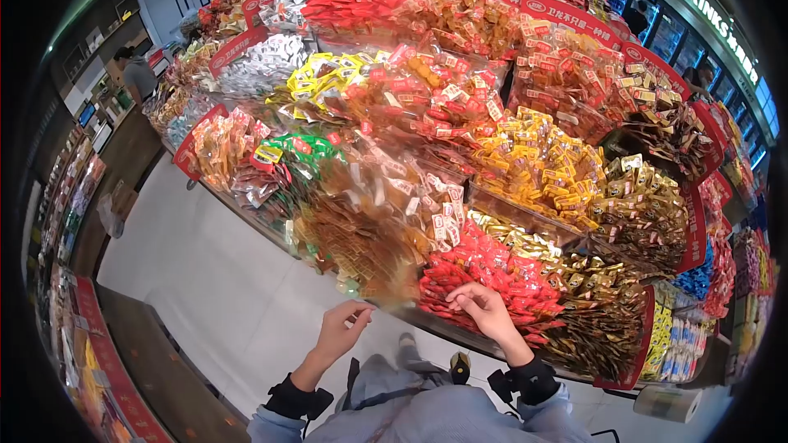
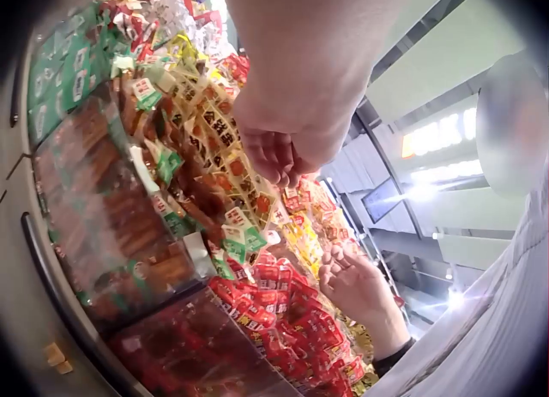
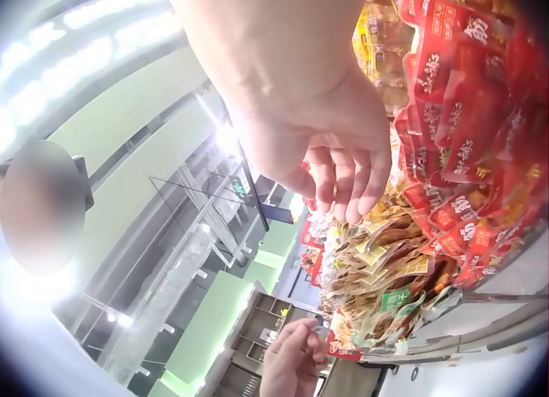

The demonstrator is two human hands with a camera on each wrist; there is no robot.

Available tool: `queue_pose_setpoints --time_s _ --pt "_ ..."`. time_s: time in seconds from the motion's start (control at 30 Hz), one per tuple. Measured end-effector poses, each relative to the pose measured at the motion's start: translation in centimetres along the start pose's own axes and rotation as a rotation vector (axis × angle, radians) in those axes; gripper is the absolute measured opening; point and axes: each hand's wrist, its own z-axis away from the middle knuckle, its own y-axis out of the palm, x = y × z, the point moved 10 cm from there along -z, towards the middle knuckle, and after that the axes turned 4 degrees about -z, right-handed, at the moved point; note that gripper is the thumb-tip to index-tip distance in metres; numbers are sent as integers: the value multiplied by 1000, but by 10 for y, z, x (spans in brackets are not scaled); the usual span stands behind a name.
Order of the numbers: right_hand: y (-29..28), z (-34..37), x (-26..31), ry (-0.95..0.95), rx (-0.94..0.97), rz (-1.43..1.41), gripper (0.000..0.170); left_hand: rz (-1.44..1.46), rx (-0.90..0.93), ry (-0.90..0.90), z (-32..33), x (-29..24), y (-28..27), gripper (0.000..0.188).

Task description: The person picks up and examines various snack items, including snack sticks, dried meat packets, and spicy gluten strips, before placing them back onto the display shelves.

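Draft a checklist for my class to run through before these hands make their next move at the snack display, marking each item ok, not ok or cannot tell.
1. Left hand free: ok, it holds nothing visible.
2. Right hand free: ok, it holds nothing visible.
3. Red snack packets near the right hand: ok, it appears over them in the head view.
4. Brown snack packets sharp in the head view: not ok, partly blurred.
5. Black wristbands on both wrists: ok.
6. Price of the red snack packets: cannot tell, none readable.

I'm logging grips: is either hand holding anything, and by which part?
Nothing is held: the left hand and the right hand are both empty, loosely curled.
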Motion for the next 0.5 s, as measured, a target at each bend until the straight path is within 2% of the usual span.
queue_pose_setpoints --time_s 0.23,0.4,0.47,0.5 --pt "14 -34 9 -37 -78 11 13 -209 100 478 -92 -89 -52 12" --pt "32 -58 22 -122 -210 36 15 -365 82 759 -190 -122 -80 12" --pt "37 -68 29 -179 -270 -4 16 -433 88 794 -231 -126 -83 13" --pt "39 -73 31 -189 -298 6 15 -423 54 918 -241 -137 -87 12"
